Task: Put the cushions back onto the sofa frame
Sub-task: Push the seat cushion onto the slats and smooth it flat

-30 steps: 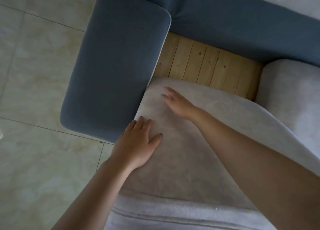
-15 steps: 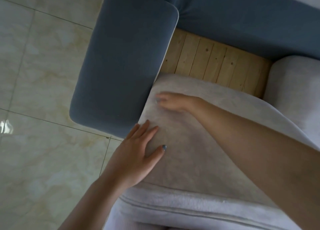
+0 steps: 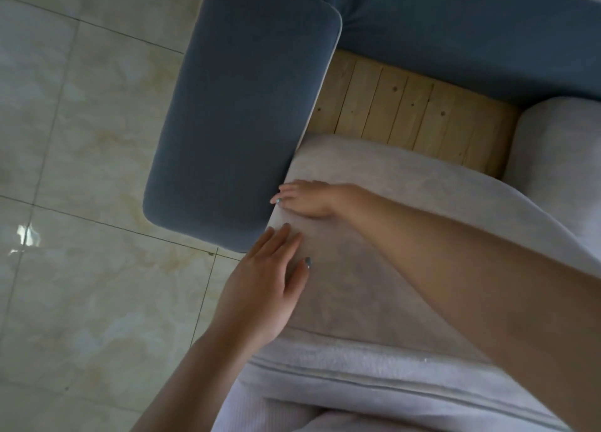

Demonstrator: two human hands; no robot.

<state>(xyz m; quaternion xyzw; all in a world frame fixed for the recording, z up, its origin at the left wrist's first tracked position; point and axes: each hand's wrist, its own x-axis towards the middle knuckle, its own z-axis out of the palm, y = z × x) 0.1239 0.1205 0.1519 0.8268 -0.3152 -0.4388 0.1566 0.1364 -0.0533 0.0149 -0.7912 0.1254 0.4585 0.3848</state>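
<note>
To your left, the blue armrest [image 3: 240, 106] runs along the seat, and the blue backrest [image 3: 455, 34] crosses the top of the view. Pale marbled floor tiles [image 3: 81, 138] lie beyond the armrest. Between the backrest and the cushion you are handling, a strip of bare wooden slats [image 3: 406, 116] shows. A second pale cushion [image 3: 559, 148] sits on the frame at the right, touching the slats' right end. The armrest is the tight spot: the cushion's left edge presses right against its inner side.

The grey cushion [image 3: 374, 269] lies on the seat frame, its far edge over the slats and short of the backrest. Its top is soft, faintly mottled fabric, and a piped seam runs along its near edge.

Your left hand [image 3: 263, 285] rests flat on the cushion's near left part, fingers straight and slightly apart, thumb spread. Your right hand [image 3: 309, 197] lies palm-down farther in, fingers straight and close together, tips at the crack beside the armrest.
</note>
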